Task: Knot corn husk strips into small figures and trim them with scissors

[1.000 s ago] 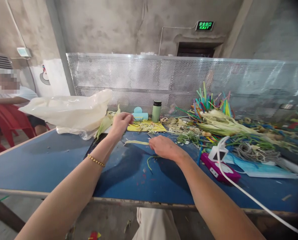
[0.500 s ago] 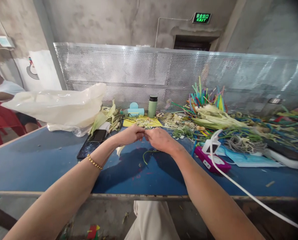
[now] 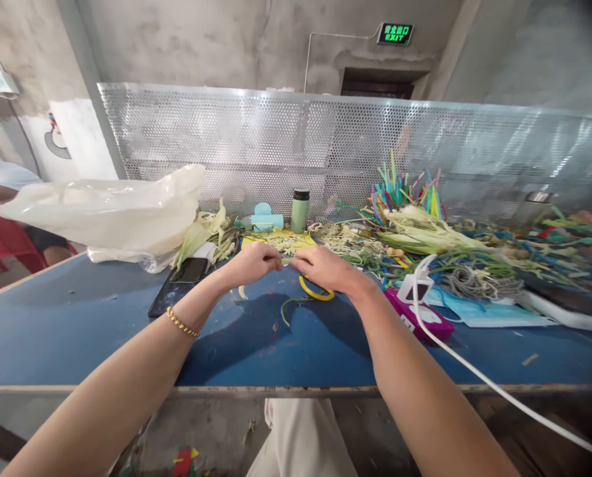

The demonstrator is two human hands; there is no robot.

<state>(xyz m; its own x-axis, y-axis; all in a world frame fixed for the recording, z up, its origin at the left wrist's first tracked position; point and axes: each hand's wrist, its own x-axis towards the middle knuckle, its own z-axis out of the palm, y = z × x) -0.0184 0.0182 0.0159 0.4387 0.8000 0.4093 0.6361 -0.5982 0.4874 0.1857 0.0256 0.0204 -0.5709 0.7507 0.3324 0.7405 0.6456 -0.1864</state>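
Note:
Just above the blue table, my left hand [image 3: 257, 261] is closed, with thumb and fingers pinched together. Whatever lies between these fingertips is too small to make out. A short pale strip [image 3: 242, 291] shows below that hand; I cannot tell if it is held. My right hand [image 3: 320, 266] faces it across a small gap, back upward and fingers bent. From under its palm a curved yellow strip [image 3: 320, 296] loops out, apparently gripped by the fingers. A thin green strand [image 3: 287, 313] lies on the table below both hands.
A green bottle [image 3: 300, 212] stands behind my hands, near the yellow sheet [image 3: 276, 238] with scraps. Left are a phone [image 3: 191, 270] and plastic bag [image 3: 107, 212]. Right are a purple power strip [image 3: 438, 326], white cable [image 3: 455, 361] and corn husks [image 3: 425, 230]. Another person sits far left.
My hands have moved slightly apart from touching. The yellow strip now shows beneath my right hand, and less of the pale strip shows by my left. The view has shifted a little.

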